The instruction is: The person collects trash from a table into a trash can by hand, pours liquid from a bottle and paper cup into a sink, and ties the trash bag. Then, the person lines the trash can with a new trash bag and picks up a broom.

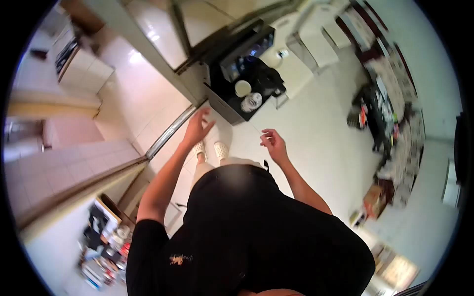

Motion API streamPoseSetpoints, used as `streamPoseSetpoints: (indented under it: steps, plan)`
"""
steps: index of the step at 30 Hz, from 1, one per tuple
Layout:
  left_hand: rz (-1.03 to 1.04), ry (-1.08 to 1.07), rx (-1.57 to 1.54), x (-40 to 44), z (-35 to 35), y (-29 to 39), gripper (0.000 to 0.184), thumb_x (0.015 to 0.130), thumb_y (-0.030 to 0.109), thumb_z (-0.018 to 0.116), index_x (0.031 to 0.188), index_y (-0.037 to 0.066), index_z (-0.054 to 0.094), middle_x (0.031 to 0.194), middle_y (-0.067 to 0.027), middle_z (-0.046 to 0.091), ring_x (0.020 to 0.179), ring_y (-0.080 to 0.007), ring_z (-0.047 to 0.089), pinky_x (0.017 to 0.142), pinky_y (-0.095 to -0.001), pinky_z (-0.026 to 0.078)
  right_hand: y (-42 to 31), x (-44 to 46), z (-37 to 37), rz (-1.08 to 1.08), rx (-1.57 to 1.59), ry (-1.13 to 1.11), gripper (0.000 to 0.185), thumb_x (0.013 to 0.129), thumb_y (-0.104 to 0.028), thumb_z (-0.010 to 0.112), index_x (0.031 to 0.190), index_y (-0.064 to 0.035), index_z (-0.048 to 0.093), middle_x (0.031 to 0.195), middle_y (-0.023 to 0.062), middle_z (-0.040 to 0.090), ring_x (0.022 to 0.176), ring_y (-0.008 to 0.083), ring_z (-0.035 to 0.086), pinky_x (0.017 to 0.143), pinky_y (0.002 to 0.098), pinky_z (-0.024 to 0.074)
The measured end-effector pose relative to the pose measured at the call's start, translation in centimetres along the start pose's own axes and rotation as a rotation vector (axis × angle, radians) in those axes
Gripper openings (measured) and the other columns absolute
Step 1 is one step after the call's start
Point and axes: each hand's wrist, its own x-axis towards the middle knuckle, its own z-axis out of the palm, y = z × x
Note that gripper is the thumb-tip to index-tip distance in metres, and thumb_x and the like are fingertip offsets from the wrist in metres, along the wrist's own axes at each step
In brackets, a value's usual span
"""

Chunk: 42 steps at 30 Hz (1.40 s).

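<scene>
My left hand [198, 127] hangs in the air in front of my body, its fingers apart and nothing in them. It is close to the near corner of a dark cabinet [224, 106]. To the right, my right hand [273, 144] is raised over the pale floor, fingers loosely curled and apart, holding nothing I can see. On the cabinet stand a pale round container [242, 88] and a whitish, clear-looking item [252, 101], beside a black bag or cloth [268, 79]. Neither hand touches them.
A metal door track [170, 133] crosses the floor at the left. White chairs [320, 47] stand beyond the cabinet. A sofa [402, 148] with black clothing and a small basket [353, 120] lines the right side. Various items [106, 251] are piled at the lower left.
</scene>
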Motion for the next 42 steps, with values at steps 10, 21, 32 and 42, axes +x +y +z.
streamPoseSetpoints:
  steps: [10, 21, 32, 42]
  plan:
    - [0.179, -0.316, 0.585, 18.8, 9.8, -6.3, 0.091, 0.081, 0.038, 0.081, 0.151, 0.003, 0.035, 0.141, -0.0234, 0.053, 0.128, -0.0424, 0.054, 0.104, -0.0455, 0.049, -0.6, -15.3, 4.2, 0.276, 0.06, 0.531, 0.028, 0.1, -0.014, 0.066, 0.124, -0.003, 0.061, 0.1, 0.0085, 0.068, 0.084, 0.0146, 0.07, 0.074, 0.0276, 0.0558]
    - [0.318, -0.316, 0.243, 21.9, 13.8, -6.2, 0.075, 0.074, 0.026, 0.086, 0.135, 0.007, 0.046, 0.123, -0.0196, 0.062, 0.117, -0.039, 0.061, 0.095, -0.0441, 0.052, 2.0, -14.3, 1.1, 0.32, 0.094, 0.413, 0.025, 0.098, -0.011, 0.065, 0.122, -0.0024, 0.064, 0.099, 0.0073, 0.071, 0.083, 0.0122, 0.069, 0.078, 0.0291, 0.0574]
    - [0.039, -0.022, 0.227, 11.1, 6.8, -3.9, 0.079, 0.074, 0.018, 0.086, 0.137, 0.0, 0.043, 0.127, -0.0276, 0.06, 0.118, -0.045, 0.06, 0.095, -0.0485, 0.052, 0.0, 6.9, -3.0, -0.036, -0.107, 0.146, 0.061, 0.085, -0.022, 0.081, 0.138, -0.0071, 0.055, 0.12, 0.0112, 0.067, 0.105, 0.022, 0.066, 0.089, 0.0358, 0.055]
    - [-0.377, 0.306, 0.196, -6.5, -7.9, -6.0, 0.083, 0.072, 0.022, 0.085, 0.14, -0.001, 0.043, 0.131, -0.0292, 0.058, 0.123, -0.0446, 0.057, 0.106, -0.0471, 0.047, 5.4, 16.5, 4.9, -0.304, -0.274, 0.121, 0.07, 0.076, -0.025, 0.089, 0.133, -0.0012, 0.057, 0.123, 0.0197, 0.066, 0.115, 0.0354, 0.064, 0.099, 0.0438, 0.0501]
